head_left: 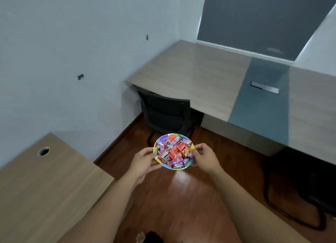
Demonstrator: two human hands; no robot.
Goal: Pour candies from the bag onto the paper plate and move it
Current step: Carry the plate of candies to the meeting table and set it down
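A colourful paper plate (164,137) hangs in the air over the wooden floor, held level between both hands. On it lies a heap of wrapped candies (174,152) in red, purple and black wrappers. My left hand (143,161) grips the plate's left rim with thumb on top. Gripping the right rim in the same way is my right hand (206,158). The candy bag is not in view.
A long wood-and-grey desk (200,73) stands ahead and to the right, with a black chair (167,113) tucked at its left end. A second wooden desk (45,184) with a cable hole is at the near left. Another dark chair (309,188) sits at the right.
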